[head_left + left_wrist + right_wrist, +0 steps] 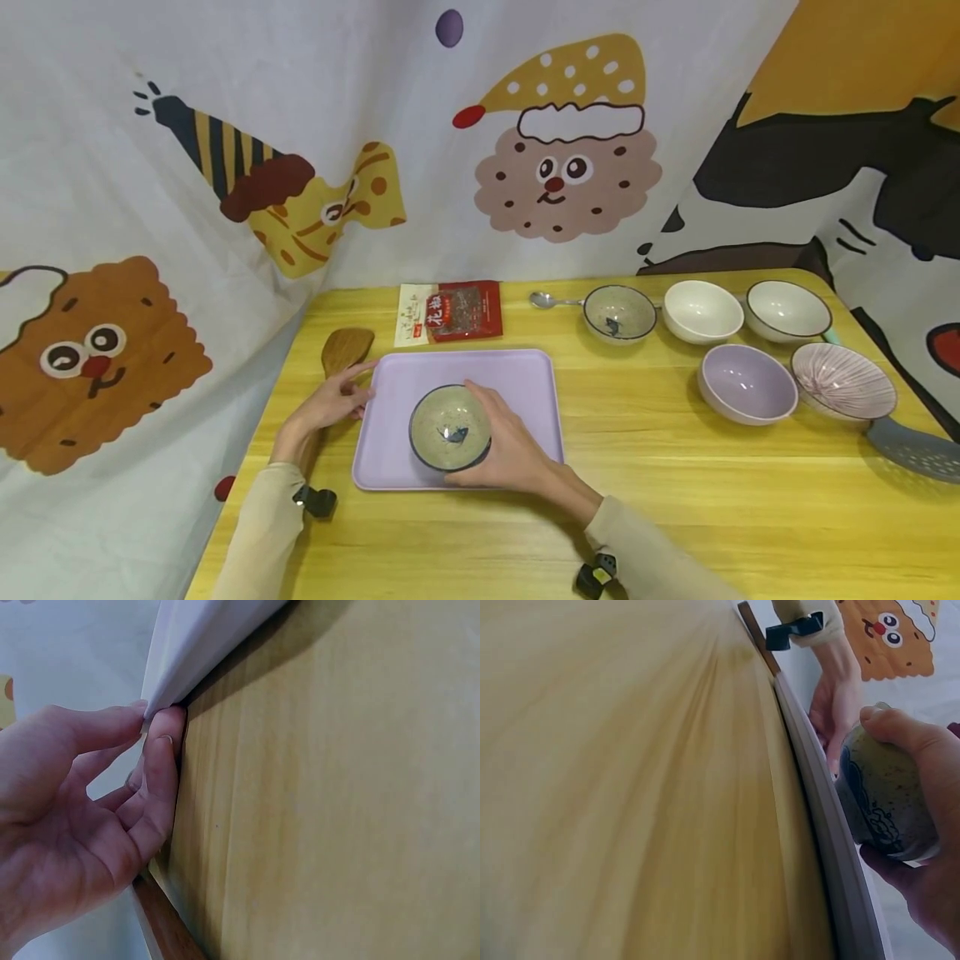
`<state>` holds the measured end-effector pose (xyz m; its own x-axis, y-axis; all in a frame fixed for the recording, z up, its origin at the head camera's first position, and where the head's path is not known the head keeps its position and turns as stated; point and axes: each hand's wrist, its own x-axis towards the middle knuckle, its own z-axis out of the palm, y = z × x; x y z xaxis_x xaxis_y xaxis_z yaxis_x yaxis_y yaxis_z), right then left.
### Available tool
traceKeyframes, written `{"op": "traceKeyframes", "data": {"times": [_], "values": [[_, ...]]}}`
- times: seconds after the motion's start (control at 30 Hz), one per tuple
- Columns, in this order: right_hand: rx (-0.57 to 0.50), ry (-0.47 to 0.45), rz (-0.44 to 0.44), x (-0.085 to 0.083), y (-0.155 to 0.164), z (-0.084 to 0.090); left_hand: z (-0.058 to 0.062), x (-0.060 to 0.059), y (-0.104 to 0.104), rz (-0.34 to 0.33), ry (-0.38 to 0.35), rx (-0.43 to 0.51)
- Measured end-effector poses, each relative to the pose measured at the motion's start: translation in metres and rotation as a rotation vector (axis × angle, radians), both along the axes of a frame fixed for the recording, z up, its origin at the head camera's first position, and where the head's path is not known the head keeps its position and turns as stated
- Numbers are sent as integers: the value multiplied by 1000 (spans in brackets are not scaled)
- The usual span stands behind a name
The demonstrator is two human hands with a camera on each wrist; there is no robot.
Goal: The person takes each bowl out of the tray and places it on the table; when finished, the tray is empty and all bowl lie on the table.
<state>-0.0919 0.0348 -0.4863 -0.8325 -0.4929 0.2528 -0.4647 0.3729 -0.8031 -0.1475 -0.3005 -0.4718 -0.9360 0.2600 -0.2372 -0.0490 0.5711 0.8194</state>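
A lilac tray lies on the wooden table. My left hand is at its left edge; in the left wrist view, thumb and fingers pinch the tray rim from above and below. My right hand grips a greenish-grey bowl with a dark rim and a blue motif inside, thumb at the near side and fingers round the far side. The bowl is upright over the middle of the tray. In the right wrist view, its blue-patterned outer wall shows close to the tray surface.
A wooden spatula lies left of the tray, a red spice packet behind it. At the back right stand a matching bowl, a spoon, white bowls, a lilac bowl, a striped bowl and a grey slotted utensil.
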Motion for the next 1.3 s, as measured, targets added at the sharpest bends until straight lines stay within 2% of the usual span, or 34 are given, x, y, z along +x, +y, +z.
{"op": "traceKeyframes", "data": {"times": [0.43, 0.7, 1.03, 1.3], "values": [[-16, 118, -147, 3, 36, -1, -1, -1, 1, 8, 0, -9], [-33, 112, -227, 8, 62, 3, 0, 1, 2, 15, 7, -20], [-50, 172, -299, 7, 99, -1, 1, 1, 0, 15, 1, -18], [-24, 144, -435, 5, 133, 2, 0, 1, 0, 22, -9, -3]]}}
